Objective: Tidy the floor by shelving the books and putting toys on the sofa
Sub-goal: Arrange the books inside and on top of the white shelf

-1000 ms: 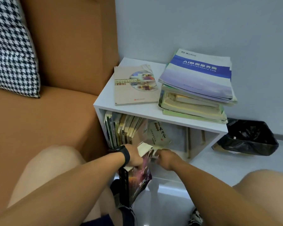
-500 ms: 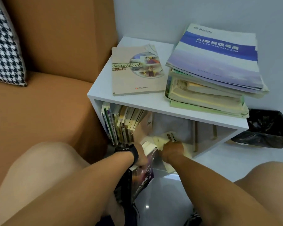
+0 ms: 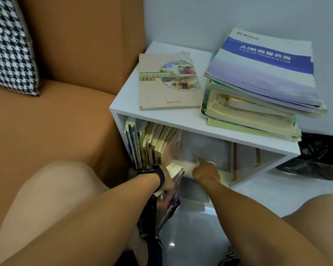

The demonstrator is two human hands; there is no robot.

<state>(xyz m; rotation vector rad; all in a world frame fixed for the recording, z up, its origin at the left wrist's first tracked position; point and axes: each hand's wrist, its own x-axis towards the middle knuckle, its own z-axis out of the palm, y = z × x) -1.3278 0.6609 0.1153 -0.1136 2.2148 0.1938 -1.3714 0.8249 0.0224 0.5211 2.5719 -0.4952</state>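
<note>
A low white shelf unit (image 3: 183, 122) stands beside the orange sofa (image 3: 56, 123). Upright books (image 3: 148, 144) fill the left of its open compartment. My left hand (image 3: 167, 184), with a black wristband, grips a thick dark purple-covered book (image 3: 170, 207) held upright in front of the shelf's lower edge. Inside the compartment, my right hand (image 3: 206, 172) grips a pale cream book (image 3: 183, 167) that lies low on the shelf floor. Its fingertips are hidden behind the hand. No toys are in view.
On the shelf top lie a beige paperback (image 3: 167, 83) and a tall stack of books (image 3: 258, 89) under a blue-and-white brochure. A black bin bag (image 3: 319, 158) sits right of the shelf. A houndstooth cushion (image 3: 8, 45) leans on the sofa. My bare knees frame the grey floor (image 3: 190, 237).
My right hand left the dark book's corner, reached into the compartment and brought the leaning pale book down flat. The left hand kept its hold on the dark book.
</note>
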